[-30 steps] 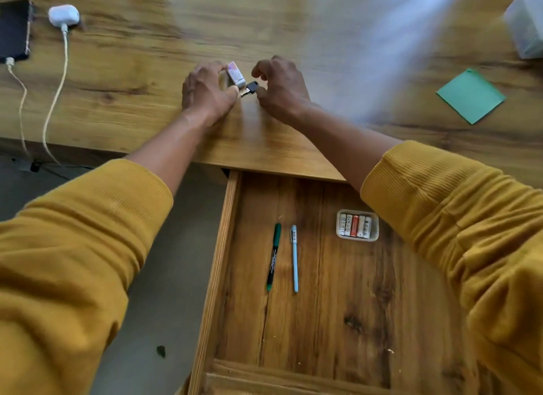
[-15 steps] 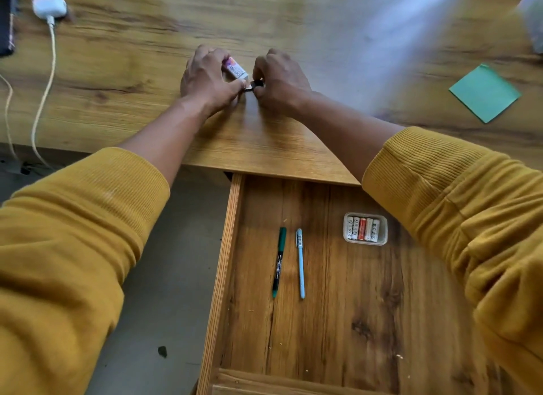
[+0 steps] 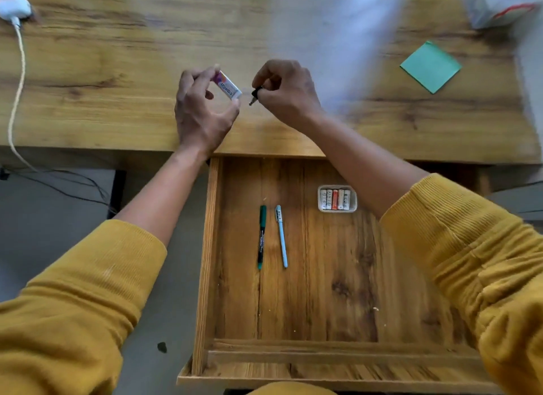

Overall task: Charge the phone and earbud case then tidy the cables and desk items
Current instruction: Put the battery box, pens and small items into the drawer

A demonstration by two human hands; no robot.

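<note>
**A:** What holds things here, and what is inside?

**B:** Below both hands, an open wooden drawer [image 3: 338,277] is pulled out from under the counter [image 3: 117,86]. Beneath the right wrist sits a small white tray [image 3: 337,187] with five batteries [image 3: 335,199] side by side, one orange. Left of it lie a green marker [image 3: 261,237] and a light blue pen [image 3: 281,236], nearly parallel.

**A:** And the hands?

**B:** The left hand [image 3: 202,109] pinches a white eraser [image 3: 227,86] between fingertips and thumb. The right hand [image 3: 286,91], just beside it, curls round a small dark object [image 3: 255,95] with a metal tip; I cannot tell what it is.

**A:** Any writing?

**B:** The eraser reads "camlin". Far left of the left hand, a white earbud case [image 3: 14,8] has a white cable [image 3: 17,86] plugged in. Right of the right hand lies a green sticky note pad [image 3: 430,66].
</note>
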